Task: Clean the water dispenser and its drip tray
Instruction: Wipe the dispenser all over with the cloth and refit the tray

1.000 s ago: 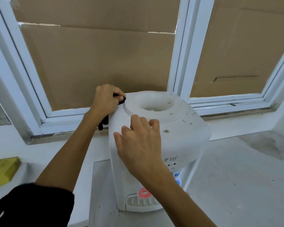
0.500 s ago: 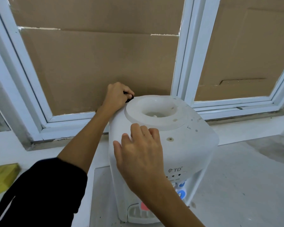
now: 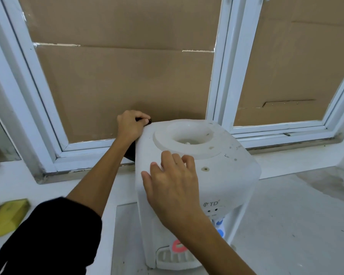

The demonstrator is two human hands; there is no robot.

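White water dispenser (image 3: 216,175) w/ dark specks on top; red tap (image 3: 178,246) & blue tap (image 3: 219,223) seen. White drip tray (image 3: 175,259). Black cloth (image 3: 130,153) gripped. Yellow sponge (image 3: 7,217). Brown cardboard (image 3: 127,76), white window frames (image 3: 222,66).

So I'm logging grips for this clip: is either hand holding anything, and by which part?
The left hand grips a black cloth bunched at the dispenser's back corner. The right hand rests flat on top, holding nothing.

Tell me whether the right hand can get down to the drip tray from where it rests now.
Probably yes. The right hand lies flat on top of the water dispenser, holding nothing, and the drip tray sits at the front base with nothing visibly blocking the way down.
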